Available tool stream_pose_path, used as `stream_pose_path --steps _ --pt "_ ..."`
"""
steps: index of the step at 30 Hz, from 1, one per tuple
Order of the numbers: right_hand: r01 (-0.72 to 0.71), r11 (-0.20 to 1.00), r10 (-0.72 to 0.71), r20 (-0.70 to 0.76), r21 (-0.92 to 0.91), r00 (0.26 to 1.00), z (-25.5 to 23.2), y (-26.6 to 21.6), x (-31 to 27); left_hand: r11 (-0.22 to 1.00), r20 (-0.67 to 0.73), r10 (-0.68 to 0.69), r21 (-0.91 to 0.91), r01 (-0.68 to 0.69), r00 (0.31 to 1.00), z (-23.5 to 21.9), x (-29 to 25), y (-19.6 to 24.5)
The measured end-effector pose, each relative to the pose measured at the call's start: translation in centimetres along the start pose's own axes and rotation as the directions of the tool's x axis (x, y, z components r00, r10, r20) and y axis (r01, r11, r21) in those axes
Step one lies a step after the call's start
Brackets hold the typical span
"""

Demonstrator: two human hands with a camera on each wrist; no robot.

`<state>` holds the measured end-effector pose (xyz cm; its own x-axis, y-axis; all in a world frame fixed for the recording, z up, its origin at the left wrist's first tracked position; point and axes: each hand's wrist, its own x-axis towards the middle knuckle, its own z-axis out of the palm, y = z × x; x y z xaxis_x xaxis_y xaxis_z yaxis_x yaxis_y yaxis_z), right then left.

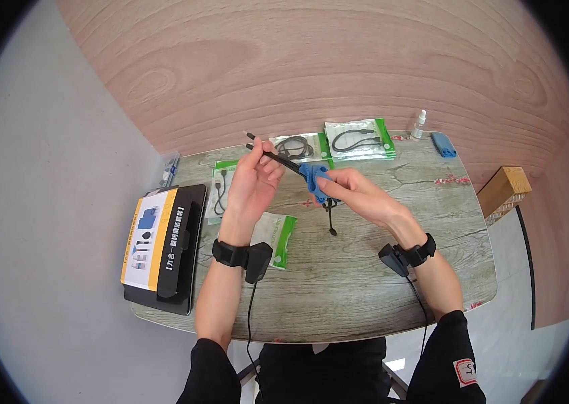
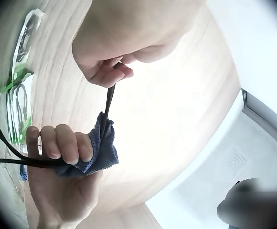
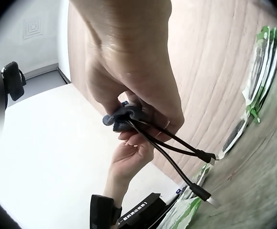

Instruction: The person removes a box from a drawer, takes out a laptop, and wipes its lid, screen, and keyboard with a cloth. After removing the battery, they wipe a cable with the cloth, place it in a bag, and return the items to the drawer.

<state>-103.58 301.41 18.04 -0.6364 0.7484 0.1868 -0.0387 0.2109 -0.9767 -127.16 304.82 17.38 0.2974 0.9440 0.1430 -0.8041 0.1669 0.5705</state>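
A black cable runs slanting between the two hands above the table. The left hand pinches it near its upper end, where two connector tips stick out past the fingers. Around the cable's middle, the right hand grips a blue cloth folded over it. In the left wrist view the cloth wraps the cable under the right hand's curled fingers. Loose cable ends with connectors hang out of the cloth in the right wrist view.
Bagged cables lie along the table's back edge, with more bags beneath the left arm. A black box with a yellow and white sleeve is at the left. A spray bottle and another blue cloth sit at the back right.
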Motion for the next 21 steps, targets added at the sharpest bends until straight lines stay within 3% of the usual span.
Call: stream_pose_path --steps 1,4,10,13,16,21 --pt "-0.016 1.000 0.016 0.017 -0.003 1.000 -0.1 0.3 0.1 1.000 0.033 -0.001 -0.028 0.002 0.999 0.1 0.0 0.0" --pt "-0.031 0.999 0.031 0.054 -0.016 0.998 -0.6 0.6 0.0 0.996 -0.148 0.065 -0.058 -0.074 0.987 0.7 -0.1 0.1" --pt "0.001 1.000 0.001 0.075 -0.019 0.997 -0.8 -0.5 -0.5 0.979 -0.122 0.204 0.012 -0.205 0.971 -1.5 -0.1 1.8" --pt "-0.009 1.000 0.010 0.083 -0.014 0.996 -1.0 -0.4 -0.3 0.982 -0.186 0.177 -0.031 -0.186 0.967 -0.4 -0.1 1.2" --pt "-0.033 0.999 0.032 0.083 0.006 0.996 -1.0 -0.9 -0.7 0.997 -0.164 0.046 -0.057 -0.056 0.985 -0.7 0.0 1.3" --pt "-0.006 1.000 0.006 0.119 0.000 0.993 -1.7 -0.9 -0.7 0.994 -0.223 0.055 -0.078 -0.074 0.973 -2.7 0.3 2.1"
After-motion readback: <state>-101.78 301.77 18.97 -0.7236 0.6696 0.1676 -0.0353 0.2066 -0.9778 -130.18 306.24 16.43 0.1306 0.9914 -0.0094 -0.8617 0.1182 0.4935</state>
